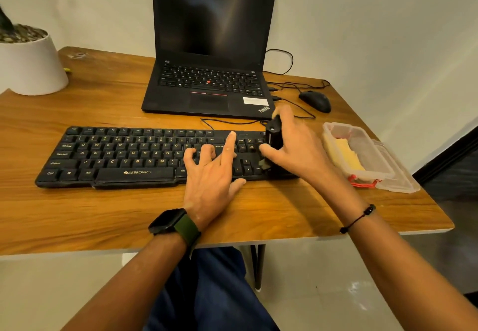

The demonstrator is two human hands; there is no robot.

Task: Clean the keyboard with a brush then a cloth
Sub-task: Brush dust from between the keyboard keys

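A black Zebronics keyboard [124, 154] lies across the wooden table [129, 214]. My left hand [212, 172] rests flat on its right-hand keys, fingers spread, holding the board down. My right hand [292, 147] grips a black-handled brush [274, 134] over the keyboard's right end, which the hand hides. Pale bristles show below the thumb, touching the keys beside the arrow block. A yellow cloth [346, 154] lies folded in a clear plastic box [362, 149] to the right of the keyboard.
A black laptop [209, 59] stands open behind the keyboard. A black mouse [314, 101] and its cables lie at the back right. A white plant pot [28, 64] stands at the far left. The box lid [398, 175] lies near the table's right edge.
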